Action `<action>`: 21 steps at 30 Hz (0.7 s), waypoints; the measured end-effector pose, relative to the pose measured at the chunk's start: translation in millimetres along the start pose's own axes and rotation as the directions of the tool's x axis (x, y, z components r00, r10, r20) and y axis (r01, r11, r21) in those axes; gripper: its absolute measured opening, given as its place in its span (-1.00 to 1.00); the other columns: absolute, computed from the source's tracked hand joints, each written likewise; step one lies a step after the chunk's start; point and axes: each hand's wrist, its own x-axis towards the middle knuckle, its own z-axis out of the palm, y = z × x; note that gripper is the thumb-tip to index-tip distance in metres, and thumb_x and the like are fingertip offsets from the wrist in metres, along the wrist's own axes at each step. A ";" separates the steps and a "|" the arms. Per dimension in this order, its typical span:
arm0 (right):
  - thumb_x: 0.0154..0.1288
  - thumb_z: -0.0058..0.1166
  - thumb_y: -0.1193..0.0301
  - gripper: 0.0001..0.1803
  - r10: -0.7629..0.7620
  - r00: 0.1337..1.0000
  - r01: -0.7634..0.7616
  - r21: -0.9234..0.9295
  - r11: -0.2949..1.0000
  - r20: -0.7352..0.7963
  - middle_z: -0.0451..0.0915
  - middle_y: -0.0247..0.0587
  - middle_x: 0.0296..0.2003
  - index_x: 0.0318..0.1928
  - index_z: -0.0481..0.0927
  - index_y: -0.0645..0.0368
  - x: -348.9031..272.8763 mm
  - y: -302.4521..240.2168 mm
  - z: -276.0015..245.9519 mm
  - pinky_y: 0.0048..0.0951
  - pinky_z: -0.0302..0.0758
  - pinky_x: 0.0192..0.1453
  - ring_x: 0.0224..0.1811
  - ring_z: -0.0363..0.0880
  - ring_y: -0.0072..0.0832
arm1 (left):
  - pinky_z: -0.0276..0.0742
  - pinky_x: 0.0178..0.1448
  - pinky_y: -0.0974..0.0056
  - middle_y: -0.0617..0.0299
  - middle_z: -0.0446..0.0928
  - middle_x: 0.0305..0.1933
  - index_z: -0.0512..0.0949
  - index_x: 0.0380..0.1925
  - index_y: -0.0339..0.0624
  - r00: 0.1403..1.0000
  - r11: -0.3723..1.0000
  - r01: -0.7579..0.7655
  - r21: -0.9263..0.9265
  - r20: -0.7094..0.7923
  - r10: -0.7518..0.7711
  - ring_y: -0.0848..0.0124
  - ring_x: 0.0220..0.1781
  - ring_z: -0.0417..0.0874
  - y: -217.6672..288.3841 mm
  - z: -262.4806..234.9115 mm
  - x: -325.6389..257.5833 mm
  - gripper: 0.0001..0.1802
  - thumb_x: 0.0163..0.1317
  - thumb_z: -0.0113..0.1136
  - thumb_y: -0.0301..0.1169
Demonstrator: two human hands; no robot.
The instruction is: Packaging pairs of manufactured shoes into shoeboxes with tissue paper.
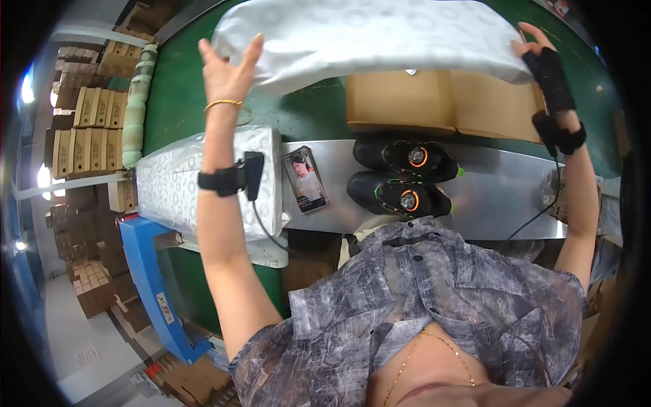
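My left hand [227, 71] and my right hand [542, 57] hold up a large sheet of white patterned tissue paper [366, 37] by its two near corners, stretched above an open brown cardboard box [441, 102]. The right hand wears a black fingerless glove. Two black shoes [403, 176] with orange dial fasteners lie side by side on the metal ledge [502, 190] just in front of the box. A black band with a small device and cable sits on each wrist.
A stack of white patterned paper sheets [169, 186] lies at the left of the ledge, a phone [306, 180] beside it. The green conveyor belt [176, 95] runs behind. Stacks of flat cardboard boxes [85, 129] stand at far left, a blue frame [146, 271] below.
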 end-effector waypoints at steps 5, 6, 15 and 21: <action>0.18 -0.11 0.08 -0.50 0.134 0.916 -0.299 0.420 0.857 0.378 0.48 -0.37 -0.16 0.05 0.42 0.10 -15.9 36.1 -95.9 -0.64 0.32 -0.12 -0.16 0.40 -0.68 | 0.31 0.12 0.17 -0.28 -0.02 0.24 -0.03 0.22 -0.34 0.954 0.930 -0.291 -0.226 0.008 0.301 0.03 0.20 0.24 12.2 74.9 -1.6 0.06 -0.11 0.20 0.14; 0.20 -0.15 0.07 -0.49 0.159 0.904 -0.332 0.417 0.846 0.397 0.47 -0.36 -0.13 0.06 0.40 0.11 -19.0 51.7 -110.4 -0.62 0.32 -0.10 -0.14 0.40 -0.66 | 0.35 0.09 0.19 -0.24 0.00 0.24 -0.03 0.22 -0.34 0.903 0.902 -0.426 -0.067 0.022 0.428 0.09 0.22 0.23 6.5 90.0 0.7 0.01 -0.05 0.18 0.10; 0.11 0.03 0.19 -0.56 0.480 0.848 -0.529 -0.292 0.797 -0.224 0.50 -0.17 -0.10 -0.05 0.45 0.20 -91.6 330.4 -258.8 -0.52 0.34 0.00 -0.08 0.45 -0.48 | 0.06 0.24 0.00 -0.20 -0.04 0.28 0.17 0.19 -0.10 0.805 0.906 -0.387 0.170 0.541 0.243 -0.01 0.29 0.05 -0.1 170.6 -17.3 -0.12 -0.03 -0.03 0.26; 0.07 0.01 0.17 -0.53 0.385 0.814 -0.579 -0.665 0.473 -0.435 0.46 0.05 -0.09 -0.04 0.41 0.16 -94.2 275.1 -187.4 -0.28 0.32 0.05 0.01 0.39 -0.13 | 0.37 0.02 0.06 -0.11 0.36 0.01 0.31 0.06 -0.25 0.842 0.947 -0.309 0.090 0.488 0.229 0.10 0.05 0.40 9.8 167.2 -21.6 -0.23 0.00 0.08 0.14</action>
